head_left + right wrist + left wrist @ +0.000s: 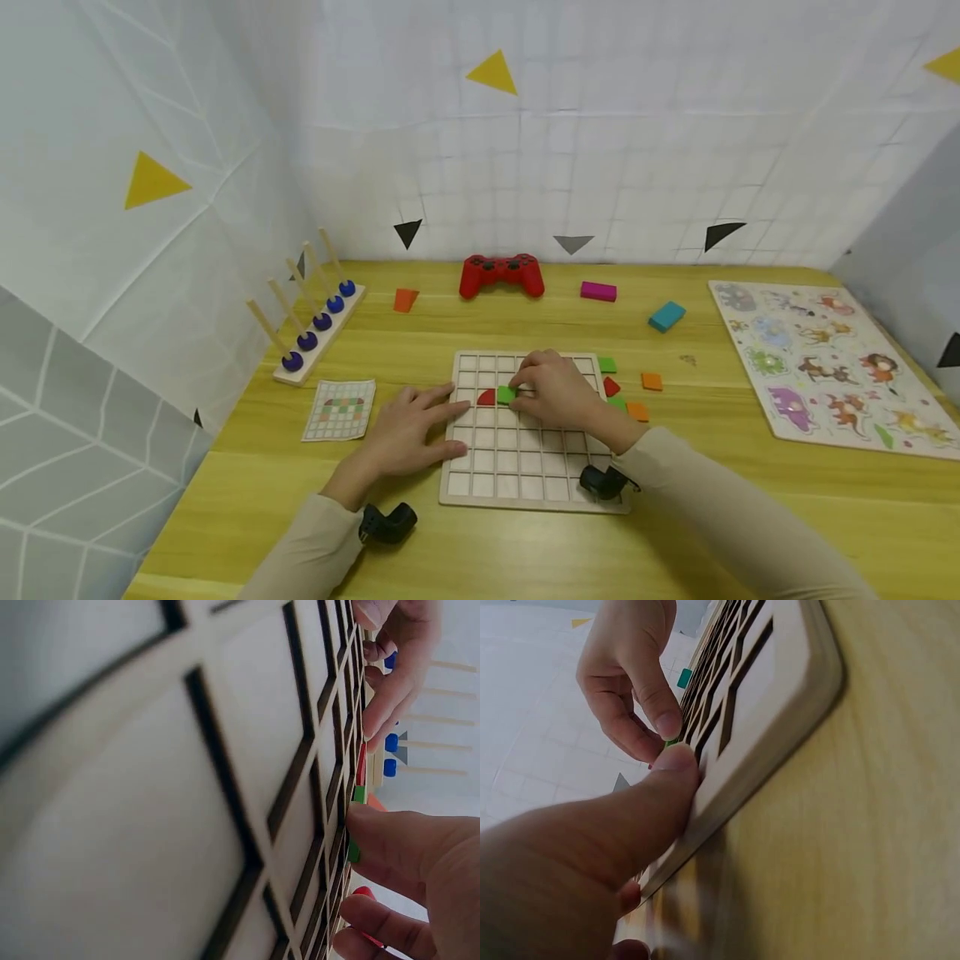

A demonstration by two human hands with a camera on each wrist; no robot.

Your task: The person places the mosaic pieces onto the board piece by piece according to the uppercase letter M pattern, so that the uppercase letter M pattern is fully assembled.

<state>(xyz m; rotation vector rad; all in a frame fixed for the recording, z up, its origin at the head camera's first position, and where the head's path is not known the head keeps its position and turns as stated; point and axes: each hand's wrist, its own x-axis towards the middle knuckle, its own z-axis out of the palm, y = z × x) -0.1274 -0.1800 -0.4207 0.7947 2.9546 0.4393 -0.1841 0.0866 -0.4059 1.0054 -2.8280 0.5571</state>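
My right hand (555, 389) is over the upper middle of a wooden grid board (536, 503), with a green tile (353, 851) showing between thumb and finger in the right wrist view. Left of those fingertips, a green square tile (505, 395) sits in the grid beside a red quarter-round tile (487, 397). My left hand (408, 429) rests at the board's left edge, fingers spread and thumb on the rim. The left wrist view shows that thumb (649, 799) close up, pressed on the frame.
A pattern card (340, 410) lies left of the board. Loose orange tiles (652, 381) and green and red ones lie at its right. Behind are a red game controller (501, 276) and several blocks. A peg stand (321, 329) stands left; an animal puzzle (836, 367) lies right.
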